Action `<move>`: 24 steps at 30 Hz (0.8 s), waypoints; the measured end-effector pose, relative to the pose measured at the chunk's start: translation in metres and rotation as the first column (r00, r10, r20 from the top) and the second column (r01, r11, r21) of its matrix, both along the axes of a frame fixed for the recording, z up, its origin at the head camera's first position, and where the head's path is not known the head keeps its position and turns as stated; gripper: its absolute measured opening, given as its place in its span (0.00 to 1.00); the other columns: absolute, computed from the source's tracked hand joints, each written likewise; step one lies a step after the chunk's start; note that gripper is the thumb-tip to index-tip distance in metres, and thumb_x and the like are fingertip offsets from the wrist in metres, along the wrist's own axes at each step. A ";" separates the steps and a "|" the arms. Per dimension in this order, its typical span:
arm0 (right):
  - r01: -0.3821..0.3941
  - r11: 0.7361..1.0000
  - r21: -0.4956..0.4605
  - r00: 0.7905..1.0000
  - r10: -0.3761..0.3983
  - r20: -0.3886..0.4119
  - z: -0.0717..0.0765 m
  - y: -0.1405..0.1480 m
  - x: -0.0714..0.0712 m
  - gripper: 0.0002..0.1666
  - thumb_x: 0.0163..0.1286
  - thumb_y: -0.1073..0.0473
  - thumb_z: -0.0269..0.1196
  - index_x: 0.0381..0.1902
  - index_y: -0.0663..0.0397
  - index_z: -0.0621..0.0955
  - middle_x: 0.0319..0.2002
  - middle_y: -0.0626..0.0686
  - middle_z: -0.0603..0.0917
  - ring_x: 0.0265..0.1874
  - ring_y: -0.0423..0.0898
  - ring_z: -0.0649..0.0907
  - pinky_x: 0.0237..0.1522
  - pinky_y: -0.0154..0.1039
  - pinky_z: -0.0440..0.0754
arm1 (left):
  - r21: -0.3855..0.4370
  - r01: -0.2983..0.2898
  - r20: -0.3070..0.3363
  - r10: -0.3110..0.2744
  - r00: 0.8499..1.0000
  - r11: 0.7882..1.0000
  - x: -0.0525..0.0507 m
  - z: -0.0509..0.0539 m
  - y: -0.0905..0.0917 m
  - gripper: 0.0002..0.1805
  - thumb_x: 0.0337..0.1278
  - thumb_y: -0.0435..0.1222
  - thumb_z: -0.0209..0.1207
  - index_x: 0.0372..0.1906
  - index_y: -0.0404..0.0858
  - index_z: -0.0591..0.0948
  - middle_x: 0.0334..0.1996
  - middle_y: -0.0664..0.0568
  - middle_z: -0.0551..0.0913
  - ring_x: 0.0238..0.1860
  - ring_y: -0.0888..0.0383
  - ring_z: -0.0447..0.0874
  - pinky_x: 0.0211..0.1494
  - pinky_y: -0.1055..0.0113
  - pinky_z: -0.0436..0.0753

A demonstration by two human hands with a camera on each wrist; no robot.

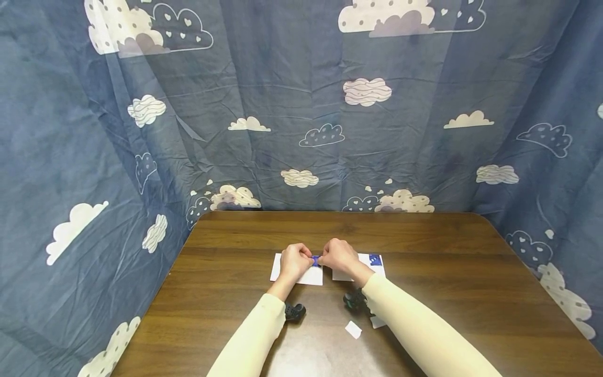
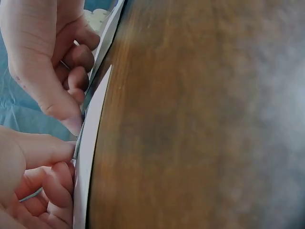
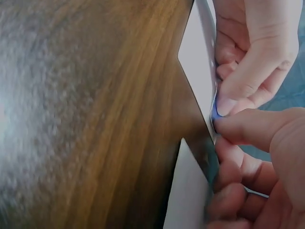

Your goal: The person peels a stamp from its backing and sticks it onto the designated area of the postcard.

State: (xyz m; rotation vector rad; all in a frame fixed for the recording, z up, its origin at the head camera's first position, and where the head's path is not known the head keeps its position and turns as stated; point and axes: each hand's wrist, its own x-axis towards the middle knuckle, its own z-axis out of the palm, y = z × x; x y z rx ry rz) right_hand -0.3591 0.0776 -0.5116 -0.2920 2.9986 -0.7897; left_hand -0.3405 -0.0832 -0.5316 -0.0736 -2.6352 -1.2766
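Note:
Over the upper right corner of a white paper rectangle [image 1: 308,277], a small blue sticker [image 1: 315,260] sits between my two hands. My left hand [image 1: 294,261] pinches its left side, thumb against curled fingers. From the other side my right hand [image 1: 339,256] holds it by thumb and fingertips, and the two thumbs almost meet in the right wrist view. Only a sliver of blue sticker [image 3: 218,109] shows there; the rest is hidden by the fingers. Under my right forearm lies a second white paper rectangle [image 1: 342,276] bearing a blue patterned sticker [image 1: 375,260] at its upper right corner.
Nearer me on the brown wooden table [image 1: 226,293] lie a small white paper slip [image 1: 353,330] and another white slip [image 1: 378,322], partly covered by the right sleeve. Black wrist devices sit beneath both forearms. A blue cloud-patterned curtain [image 1: 282,104] hangs behind the table.

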 end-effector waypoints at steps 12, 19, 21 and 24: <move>0.037 0.997 0.064 0.999 -0.035 -0.031 0.003 0.001 0.002 0.26 0.50 0.40 0.78 0.11 0.45 0.77 0.14 0.43 0.75 0.18 0.44 0.74 0.18 0.42 0.67 | -0.051 0.088 0.070 -0.084 0.994 0.995 -0.001 0.009 -0.005 0.09 0.40 0.28 0.75 0.26 0.37 0.84 0.18 0.56 0.78 0.23 0.60 0.74 0.30 0.65 0.73; 0.068 0.993 0.099 0.998 -0.067 -0.006 0.008 0.000 0.000 0.26 0.50 0.38 0.77 0.11 0.45 0.77 0.15 0.44 0.76 0.19 0.45 0.75 0.20 0.45 0.71 | -0.056 0.087 0.072 -0.083 0.994 0.995 0.000 0.006 -0.002 0.10 0.41 0.27 0.74 0.22 0.40 0.83 0.17 0.57 0.77 0.22 0.61 0.72 0.29 0.68 0.73; 0.099 0.991 0.092 0.995 -0.100 0.001 0.008 0.001 -0.003 0.27 0.48 0.37 0.78 0.11 0.46 0.77 0.16 0.45 0.77 0.20 0.46 0.75 0.21 0.46 0.72 | -0.063 0.091 0.060 -0.087 0.994 0.994 0.002 0.006 -0.001 0.11 0.41 0.27 0.74 0.21 0.40 0.82 0.17 0.57 0.77 0.22 0.61 0.72 0.29 0.67 0.73; 0.154 0.985 0.080 0.988 -0.155 -0.004 0.005 0.003 -0.010 0.27 0.47 0.35 0.77 0.12 0.46 0.78 0.18 0.46 0.78 0.23 0.47 0.77 0.24 0.48 0.75 | -0.072 0.100 0.046 -0.097 0.994 0.992 0.003 0.007 0.000 0.12 0.40 0.27 0.74 0.20 0.41 0.81 0.17 0.57 0.78 0.23 0.61 0.72 0.30 0.66 0.74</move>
